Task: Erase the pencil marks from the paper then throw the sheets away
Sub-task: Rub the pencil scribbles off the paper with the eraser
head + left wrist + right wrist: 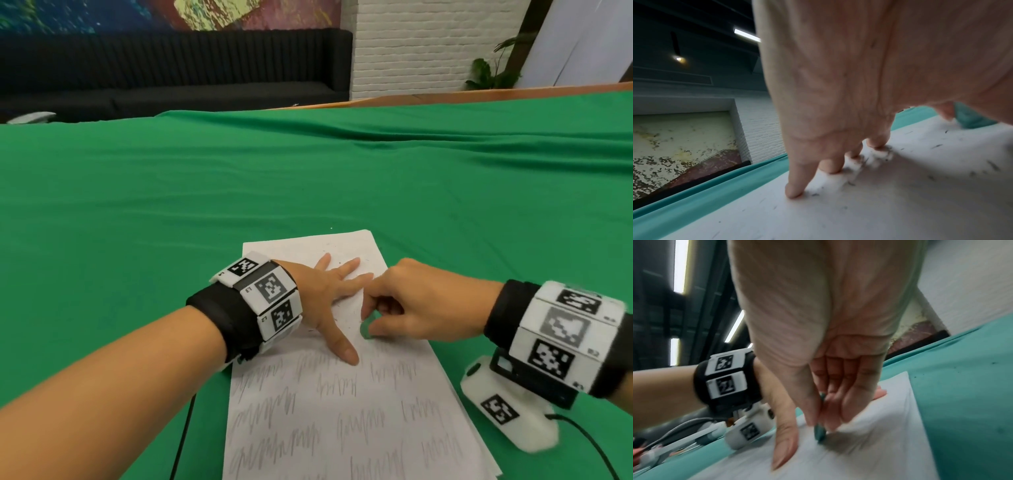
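Note:
A white sheet of paper (342,411) lies on the green cloth, on top of other sheets. Grey pencil scribbles cover its near half; its far part is mostly rubbed bare, with dark eraser crumbs. My left hand (329,291) lies flat on the upper part of the sheet, fingers spread and thumb stretched toward me, pressing the paper (859,211) down. My right hand (411,308) pinches a small green eraser (367,329) between thumb and fingers, its tip on the paper just right of my left thumb. In the right wrist view the eraser (819,432) touches the paper (869,451).
The table is covered by a green cloth (308,178) with folds at the far right. A wooden table edge (445,94) runs along the back. Beyond it stand a black sofa (171,68) and a white brick wall (411,44). A black cable (181,442) runs along the paper's left side.

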